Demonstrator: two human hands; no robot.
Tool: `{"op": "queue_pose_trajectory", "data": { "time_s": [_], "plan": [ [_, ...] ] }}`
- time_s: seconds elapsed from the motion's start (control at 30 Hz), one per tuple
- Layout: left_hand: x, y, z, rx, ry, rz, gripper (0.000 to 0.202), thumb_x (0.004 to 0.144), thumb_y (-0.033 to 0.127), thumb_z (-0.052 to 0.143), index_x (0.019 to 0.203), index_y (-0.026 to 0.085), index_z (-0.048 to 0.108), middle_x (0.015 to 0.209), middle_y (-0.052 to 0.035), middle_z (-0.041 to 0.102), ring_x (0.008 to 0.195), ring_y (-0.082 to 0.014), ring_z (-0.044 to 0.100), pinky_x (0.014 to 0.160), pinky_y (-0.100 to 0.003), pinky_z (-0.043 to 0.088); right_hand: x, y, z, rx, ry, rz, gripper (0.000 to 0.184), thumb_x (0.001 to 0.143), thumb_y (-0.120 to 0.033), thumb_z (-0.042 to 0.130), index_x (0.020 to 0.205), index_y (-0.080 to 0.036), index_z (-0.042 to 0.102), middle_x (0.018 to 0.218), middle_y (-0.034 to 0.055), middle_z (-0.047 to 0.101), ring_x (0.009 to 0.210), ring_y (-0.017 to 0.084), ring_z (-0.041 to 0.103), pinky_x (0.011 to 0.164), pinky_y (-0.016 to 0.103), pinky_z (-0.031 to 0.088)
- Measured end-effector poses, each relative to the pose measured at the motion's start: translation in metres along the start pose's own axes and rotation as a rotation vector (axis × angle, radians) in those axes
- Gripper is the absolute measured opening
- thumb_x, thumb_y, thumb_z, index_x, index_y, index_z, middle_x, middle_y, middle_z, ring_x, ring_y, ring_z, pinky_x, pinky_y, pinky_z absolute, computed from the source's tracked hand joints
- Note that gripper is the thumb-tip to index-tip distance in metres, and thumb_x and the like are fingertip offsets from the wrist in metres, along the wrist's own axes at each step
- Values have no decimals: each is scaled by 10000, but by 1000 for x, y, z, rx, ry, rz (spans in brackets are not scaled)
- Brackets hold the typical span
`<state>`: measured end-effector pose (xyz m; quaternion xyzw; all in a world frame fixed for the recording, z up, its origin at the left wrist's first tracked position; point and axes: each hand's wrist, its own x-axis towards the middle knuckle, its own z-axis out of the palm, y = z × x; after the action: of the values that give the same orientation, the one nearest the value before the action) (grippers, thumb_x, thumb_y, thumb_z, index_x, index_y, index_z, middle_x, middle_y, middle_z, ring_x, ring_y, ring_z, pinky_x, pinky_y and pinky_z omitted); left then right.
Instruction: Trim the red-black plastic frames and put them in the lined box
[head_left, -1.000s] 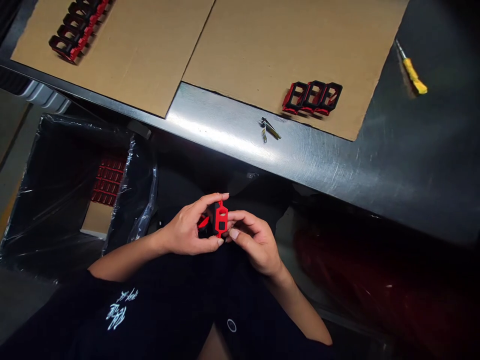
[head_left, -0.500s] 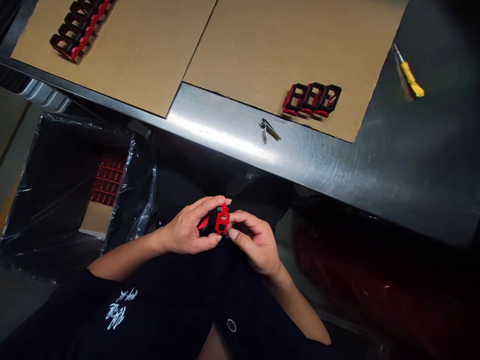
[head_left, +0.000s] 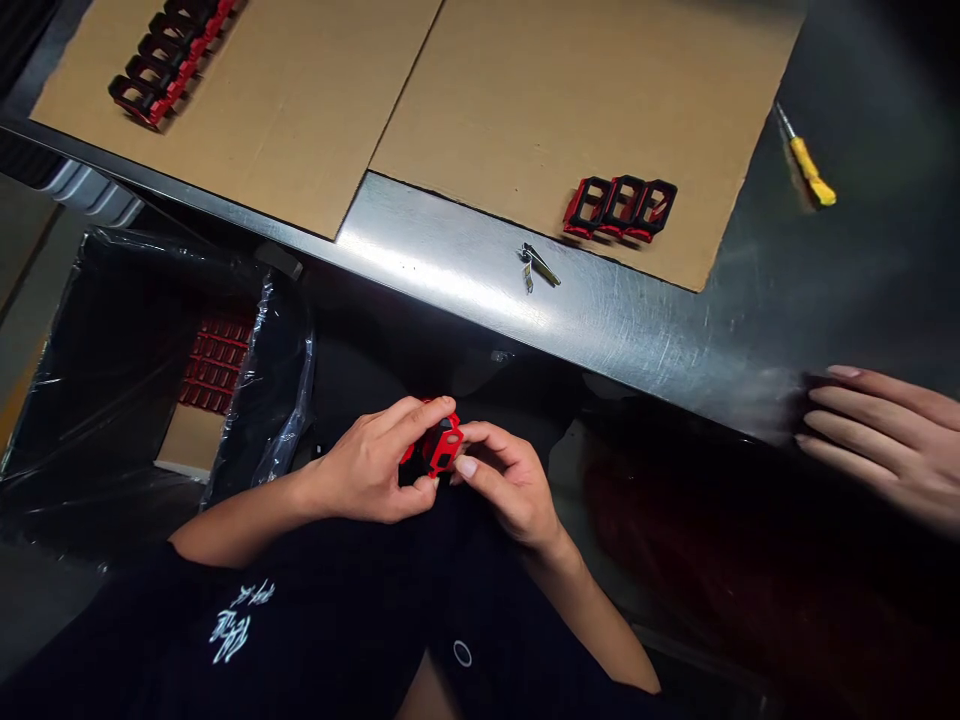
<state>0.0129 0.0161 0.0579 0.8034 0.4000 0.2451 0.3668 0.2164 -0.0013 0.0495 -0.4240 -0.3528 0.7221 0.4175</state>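
Over my lap, below the table edge, both hands pinch one small red and black plastic part [head_left: 441, 446]. My left hand [head_left: 375, 465] wraps it from the left, with thumb below and fingers over the top. My right hand [head_left: 506, 480] presses on it from the right with fingertips. The part is partly hidden by my fingers.
The steel table [head_left: 637, 330] carries two cardboard sheets [head_left: 525, 100]. Three finished red-black parts [head_left: 621, 208] stand in a row on the right sheet, and a longer row [head_left: 169, 50] lies far left. Nail clippers [head_left: 536, 266] and a yellow screwdriver [head_left: 806, 165] lie on the table. A plastic-lined box [head_left: 150, 370] holds more parts. Another person's hand [head_left: 877, 430] rests at right.
The red piece has been turned and pressed lower between my fingers. Another person's hand has come into view at the right table edge.
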Motion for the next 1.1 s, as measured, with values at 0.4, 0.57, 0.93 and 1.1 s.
{"op": "queue_pose_trajectory", "data": {
  "time_s": [0.4,0.57,0.93,1.1],
  "plan": [
    [0,-6,-2,-124,-93,-185,839,775,224,683,1546,208,354,1184,-103,653,830,-168,666,789,-333,625,3,4,0,-102,115,-11,137,847,-365,809,866,-233,780,777,8,719,672,140,626,657,275,548],
    [3,-8,-3,-282,-114,-362,691,781,276,725,1436,205,516,1113,-76,687,732,-129,621,688,-284,588,3,3,-2,-326,153,-282,84,868,-234,784,930,-279,819,889,39,771,820,189,710,778,334,586],
    [5,-2,1,-284,15,-335,638,810,322,737,1411,217,549,1132,-81,670,845,-177,670,819,-347,611,3,17,-9,-468,132,-528,324,851,-60,750,1009,-332,827,955,35,774,831,182,739,743,306,610],
    [4,-1,2,-225,69,-222,763,768,416,800,1450,227,514,1281,-121,614,1091,-262,672,991,-426,595,4,22,-12,-648,122,-621,255,879,-121,723,985,-326,830,1045,70,790,857,222,762,738,365,637]
  ]
}}
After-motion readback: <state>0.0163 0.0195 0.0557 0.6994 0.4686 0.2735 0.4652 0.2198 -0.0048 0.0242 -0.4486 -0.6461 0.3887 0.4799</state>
